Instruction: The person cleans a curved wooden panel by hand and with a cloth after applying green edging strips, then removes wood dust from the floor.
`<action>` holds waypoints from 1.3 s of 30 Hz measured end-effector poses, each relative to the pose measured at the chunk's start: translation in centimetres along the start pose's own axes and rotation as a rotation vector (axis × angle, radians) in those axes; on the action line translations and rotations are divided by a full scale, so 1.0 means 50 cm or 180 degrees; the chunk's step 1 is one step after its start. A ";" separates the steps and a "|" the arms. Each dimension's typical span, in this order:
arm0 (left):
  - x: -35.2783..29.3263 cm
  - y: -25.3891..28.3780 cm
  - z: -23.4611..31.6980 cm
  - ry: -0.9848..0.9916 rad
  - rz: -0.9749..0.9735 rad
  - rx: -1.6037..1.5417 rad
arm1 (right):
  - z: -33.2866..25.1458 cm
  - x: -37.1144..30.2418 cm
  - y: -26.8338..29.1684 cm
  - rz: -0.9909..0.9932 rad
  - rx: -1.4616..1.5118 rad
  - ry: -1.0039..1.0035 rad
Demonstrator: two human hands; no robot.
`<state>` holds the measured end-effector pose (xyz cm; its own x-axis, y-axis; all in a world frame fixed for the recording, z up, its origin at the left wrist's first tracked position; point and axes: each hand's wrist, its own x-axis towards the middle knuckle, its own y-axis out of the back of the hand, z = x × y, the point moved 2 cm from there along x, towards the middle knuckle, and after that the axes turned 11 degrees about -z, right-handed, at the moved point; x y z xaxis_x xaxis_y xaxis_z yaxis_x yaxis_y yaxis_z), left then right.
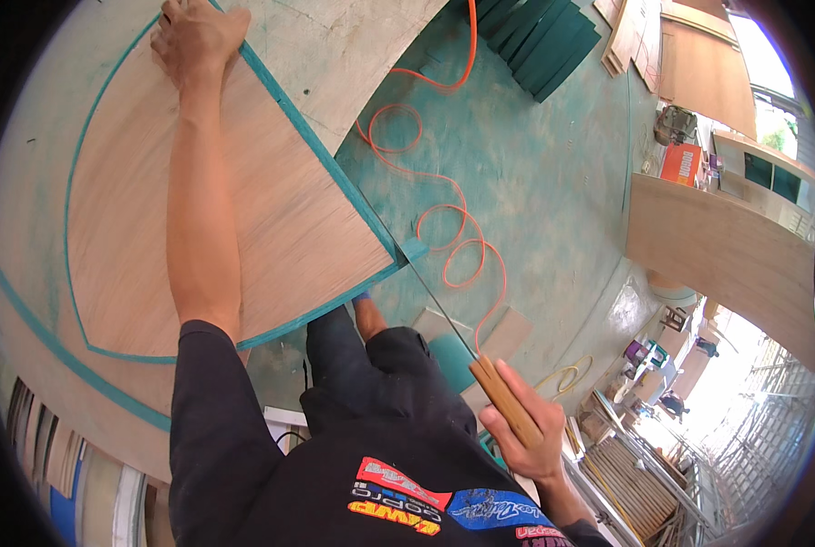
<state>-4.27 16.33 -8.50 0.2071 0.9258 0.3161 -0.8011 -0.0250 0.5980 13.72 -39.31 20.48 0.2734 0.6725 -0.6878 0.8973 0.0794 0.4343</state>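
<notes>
A wooden panel (271,210) with teal-painted edges lies flat on a larger pale board (335,64). My left hand (198,41) bears down on its narrow far end, thumb on one side and fingers bent over the other. The far fingertips are partly cut off by the picture's rim. In my right hand (531,428), low on the right, is the wooden handle (510,401) of a saw. Its thin blade (444,305), seen nearly edge-on, runs up and left to the panel's right corner, where a short teal strip (414,250) sticks out.
An orange hose (462,210) loops over the teal-stained floor (535,173). Dark teal slats (540,41) are stacked at the far side. Wooden sheets (713,255) and a cluttered bench stand right. Loose boards (503,342) lie on the floor near my legs.
</notes>
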 end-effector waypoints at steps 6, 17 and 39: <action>-0.025 -0.001 0.219 0.0289 0.0048 0.1615 | -0.010 0.056 0.003 0.0057 -0.0322 0.0234; 0.008 -0.029 0.093 0.0339 0.0280 0.2483 | 0.000 -0.017 0.027 0.0078 -0.0305 0.0072; -0.001 -0.003 0.131 0.0114 -0.0029 0.2430 | 0.007 0.164 -0.056 -0.0082 0.0144 0.0123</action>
<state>-0.47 13.81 -3.76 0.1831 0.9386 0.2924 -0.1863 -0.2589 0.9478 13.55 -34.27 13.42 0.2372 0.6987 -0.6749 0.9188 0.0643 0.3895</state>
